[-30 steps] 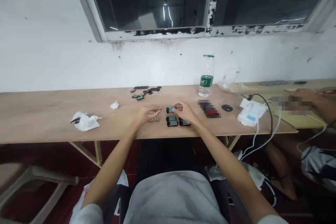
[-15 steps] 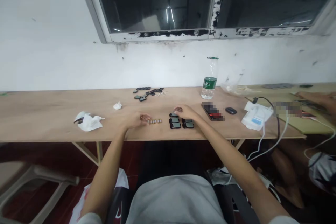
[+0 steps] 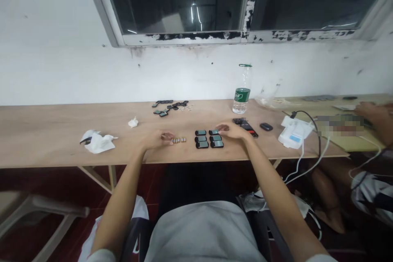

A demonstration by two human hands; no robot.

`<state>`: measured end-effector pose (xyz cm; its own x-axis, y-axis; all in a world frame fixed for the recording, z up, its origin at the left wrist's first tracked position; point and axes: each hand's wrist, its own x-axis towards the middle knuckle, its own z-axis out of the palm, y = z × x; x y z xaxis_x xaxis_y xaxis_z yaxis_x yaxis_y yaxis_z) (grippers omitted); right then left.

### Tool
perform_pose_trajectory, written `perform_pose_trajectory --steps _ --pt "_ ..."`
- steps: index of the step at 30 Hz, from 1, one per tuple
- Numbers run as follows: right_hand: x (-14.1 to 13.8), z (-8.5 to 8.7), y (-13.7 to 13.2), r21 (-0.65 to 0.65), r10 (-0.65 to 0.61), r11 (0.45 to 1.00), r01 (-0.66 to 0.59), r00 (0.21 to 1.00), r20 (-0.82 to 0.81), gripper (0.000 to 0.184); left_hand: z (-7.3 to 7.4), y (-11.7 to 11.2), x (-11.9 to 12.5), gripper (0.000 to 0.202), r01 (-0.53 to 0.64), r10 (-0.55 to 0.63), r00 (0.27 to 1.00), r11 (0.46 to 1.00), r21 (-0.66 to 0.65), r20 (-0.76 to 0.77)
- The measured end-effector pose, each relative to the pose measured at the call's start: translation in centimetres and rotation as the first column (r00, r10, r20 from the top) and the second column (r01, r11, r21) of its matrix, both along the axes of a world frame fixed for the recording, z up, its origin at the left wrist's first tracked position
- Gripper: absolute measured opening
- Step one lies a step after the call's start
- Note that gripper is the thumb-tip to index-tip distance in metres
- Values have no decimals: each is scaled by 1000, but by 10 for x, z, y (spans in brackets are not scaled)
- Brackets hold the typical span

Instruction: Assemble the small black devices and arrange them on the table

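Note:
My left hand (image 3: 156, 139) rests on the table with fingers loosely curved and apart. Its fingertips are beside a short row of small gold and silver metal pieces (image 3: 179, 140); whether they touch the nearest one I cannot tell. Small flat black cases with grey faces (image 3: 202, 144) lie in two columns in front of me. My right hand (image 3: 231, 130) is at the far end of the right column, with thumb and fingers at the edge of the top black case (image 3: 213, 132), partly covering it.
Behind lies a loose pile of black cases and small parts (image 3: 172, 106). Crumpled tissues (image 3: 101, 142) are on the left. To the right are a water bottle (image 3: 242, 99), a phone (image 3: 245, 127), a black oval object (image 3: 266, 126) and a white box (image 3: 290, 135) with cables. Another person's hand (image 3: 373, 112) is at far right.
My right hand has moved right, from the top case of the left column to the top of the right column. My left hand stays by the metal pieces. The view has shifted slightly.

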<state>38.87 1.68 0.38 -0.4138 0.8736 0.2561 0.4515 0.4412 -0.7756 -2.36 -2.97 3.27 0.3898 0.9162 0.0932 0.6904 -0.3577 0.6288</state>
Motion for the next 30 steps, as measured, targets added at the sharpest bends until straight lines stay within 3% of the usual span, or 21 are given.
perform_pose_trajectory --steps 5,12,18,22,25,27,30 --pt "5 -9 5 90 59 994 -60 998 11 26 10 -7 3 51 26 -26 999 1000 -2 -27" --pt "2 -9 4 123 27 992 -39 995 98 22 21 -17 12 52 -6 6 1000 999 -36 -18" --pt "-3 3 -9 176 -38 983 45 998 -43 24 28 -22 17 52 -66 62 997 992 111 42" --pt "-15 22 -34 247 -17 967 67 980 -199 27 39 -41 51 42 -2 -26 995 954 300 91" --pt "-29 41 -61 293 103 956 -26 963 -249 28 42 -58 93 41 -30 -54 979 914 404 194" --pt "-38 53 -78 339 211 933 -120 945 -248 28 41 -65 119 44 -89 -32 953 921 378 303" --pt "-45 68 -97 421 316 887 -189 914 -256 26 40 -72 144 50 -35 -77 882 973 229 466"
